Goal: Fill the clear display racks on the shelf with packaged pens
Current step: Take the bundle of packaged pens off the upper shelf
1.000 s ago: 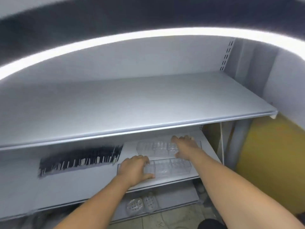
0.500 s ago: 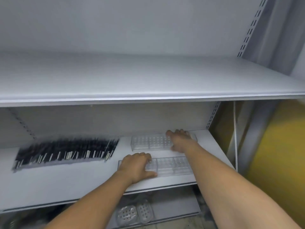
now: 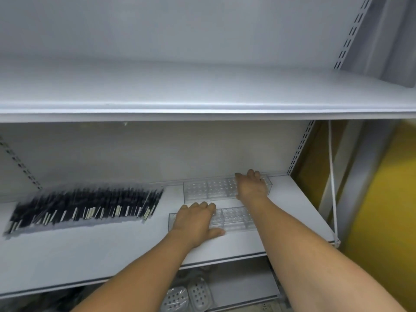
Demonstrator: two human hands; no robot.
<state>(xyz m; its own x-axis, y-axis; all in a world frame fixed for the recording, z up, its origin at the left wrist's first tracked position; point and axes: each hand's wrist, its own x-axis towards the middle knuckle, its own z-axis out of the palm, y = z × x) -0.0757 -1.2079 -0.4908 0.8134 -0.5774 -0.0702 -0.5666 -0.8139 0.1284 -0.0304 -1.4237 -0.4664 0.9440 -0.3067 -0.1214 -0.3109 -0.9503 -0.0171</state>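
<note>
Two clear display racks lie on the right part of the middle shelf (image 3: pixel 90 255), and I see no pens in them. My left hand (image 3: pixel 195 224) covers the left end of the near rack (image 3: pixel 236 219), fingers curled over its top and thumb along its front side. My right hand (image 3: pixel 249 188) grips the right half of the far rack (image 3: pixel 209 190), fingers hooked over its back edge close to the rear wall. A long row of dark packaged pens (image 3: pixel 90 206) lies flat on the same shelf, to the left of both racks, blurred.
A bare white shelf (image 3: pixel 202 93) juts out above the hands. Below, on the lower shelf, sit perforated clear trays (image 3: pixel 186 296). A white cord (image 3: pixel 333 188) hangs past the shelf's right end, beside a yellow surface (image 3: pixel 387 210).
The view has shifted so the middle shelf shows more fully under the upper one. Both hands stay on the same racks; the racks have hardly shifted.
</note>
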